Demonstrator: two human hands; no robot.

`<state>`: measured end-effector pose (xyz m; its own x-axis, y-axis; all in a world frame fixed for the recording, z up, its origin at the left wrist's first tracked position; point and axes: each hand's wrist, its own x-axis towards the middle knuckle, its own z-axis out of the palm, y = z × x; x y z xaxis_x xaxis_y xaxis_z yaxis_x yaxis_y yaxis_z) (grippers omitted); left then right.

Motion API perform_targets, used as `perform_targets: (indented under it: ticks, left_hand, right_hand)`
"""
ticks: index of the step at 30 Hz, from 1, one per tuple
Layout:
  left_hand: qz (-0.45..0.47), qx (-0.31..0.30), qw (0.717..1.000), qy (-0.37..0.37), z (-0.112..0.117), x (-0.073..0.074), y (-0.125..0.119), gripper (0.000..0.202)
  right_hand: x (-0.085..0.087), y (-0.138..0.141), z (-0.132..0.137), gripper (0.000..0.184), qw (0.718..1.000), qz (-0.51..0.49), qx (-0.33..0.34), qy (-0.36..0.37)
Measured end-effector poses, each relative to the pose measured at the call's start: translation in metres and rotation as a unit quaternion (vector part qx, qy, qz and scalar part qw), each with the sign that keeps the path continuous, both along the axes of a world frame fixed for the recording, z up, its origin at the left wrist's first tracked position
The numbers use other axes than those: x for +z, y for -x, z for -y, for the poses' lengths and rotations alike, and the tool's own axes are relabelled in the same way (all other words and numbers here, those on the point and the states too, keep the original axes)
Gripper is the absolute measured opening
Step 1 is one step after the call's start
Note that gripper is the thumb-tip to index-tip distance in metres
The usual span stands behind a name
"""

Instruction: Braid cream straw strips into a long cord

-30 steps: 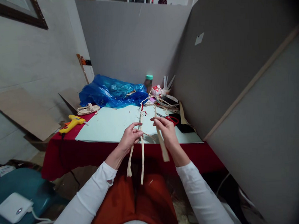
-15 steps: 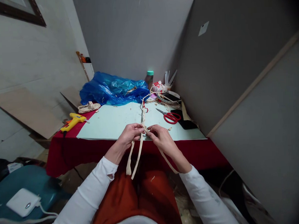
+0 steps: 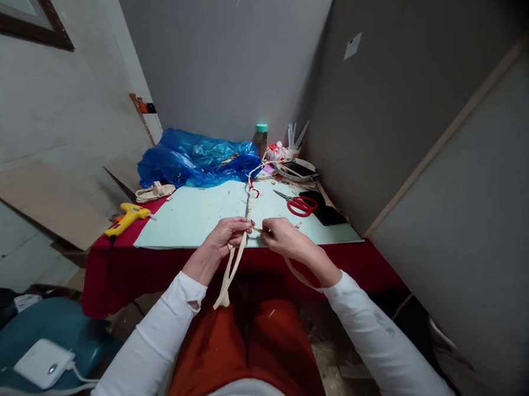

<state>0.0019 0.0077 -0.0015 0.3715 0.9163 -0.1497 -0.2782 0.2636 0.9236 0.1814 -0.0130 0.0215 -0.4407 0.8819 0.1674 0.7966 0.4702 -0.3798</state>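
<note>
A pale braid runs back from my fingers across the table towards the blue bag. My left hand pinches the braid's near end, and loose cream strips hang down below it. Just to the right, my right hand is closed on another fibre strip, whose tail drops past the table edge towards my wrist. A short stretch of that strip spans the gap between the two hands. Around the far part of the braid is a bit of red cord.
Red-handled scissors lie right of the braid, beside a black flat object. A yellow glue gun rests at the left edge. Behind are a blue plastic bag, a green-lidded jar and a woven piece. Grey panels enclose the back and right.
My right hand has moved slightly away from the left, drawing its strip out to the right. The strips hanging under my left hand have swung left and come together.
</note>
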Motion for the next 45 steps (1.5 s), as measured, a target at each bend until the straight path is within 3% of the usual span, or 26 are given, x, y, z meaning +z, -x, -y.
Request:
perform_targets:
  ticks: [4, 8, 12, 15, 20, 24, 28, 31, 34, 39, 45]
  left_hand:
    - [-0.003, 0.026, 1.000, -0.007, 0.004, 0.002, -0.005, 0.014]
    - [0.001, 0.020, 1.000, -0.002, 0.004, 0.002, -0.006, 0.015]
    - [0.006, 0.001, 1.000, 0.014, 0.003, 0.002, -0.003, 0.013]
    - [0.010, -0.013, 1.000, 0.017, 0.004, 0.002, 0.000, 0.013]
    - [-0.008, -0.056, 0.998, 0.000, 0.002, 0.001, 0.006, 0.012]
    - [-0.033, -0.061, 0.998, 0.007, -0.001, 0.002, 0.006, 0.012]
    - [-0.039, -0.034, 0.998, 0.019, 0.001, 0.005, 0.000, 0.015]
    - [-0.050, -0.001, 0.999, 0.009, 0.002, 0.004, -0.005, 0.017]
    - [-0.068, 0.027, 0.997, -0.013, 0.004, 0.000, -0.009, 0.020]
    - [-0.095, 0.049, 0.994, -0.032, 0.005, -0.003, -0.015, 0.020]
    - [-0.169, 0.067, 0.982, -0.054, 0.004, -0.005, -0.021, 0.009]
  right_hand:
    - [-0.005, -0.005, 0.001, 0.010, 0.995, -0.091, 0.001, 0.037]
    - [-0.014, -0.008, -0.006, 0.017, 0.969, -0.218, 0.047, 0.109]
    - [-0.017, -0.005, -0.017, 0.030, 0.959, -0.241, 0.065, 0.137]
    - [-0.017, -0.004, -0.022, 0.034, 0.963, -0.234, 0.072, 0.116]
    - [-0.015, -0.007, -0.025, 0.034, 0.982, -0.164, 0.088, 0.044]
    - [-0.010, -0.010, -0.026, 0.028, 0.991, -0.035, 0.111, -0.060]
    - [-0.006, -0.012, -0.021, 0.020, 0.966, 0.137, 0.128, -0.180]
    - [-0.006, -0.014, -0.014, 0.018, 0.937, 0.222, 0.144, -0.229]
    - [-0.008, -0.012, -0.005, 0.019, 0.932, 0.248, 0.113, -0.238]
    - [-0.014, 0.000, 0.010, 0.020, 0.952, 0.221, 0.004, -0.210]
    - [-0.023, 0.009, 0.015, 0.021, 0.979, 0.090, -0.106, -0.148]
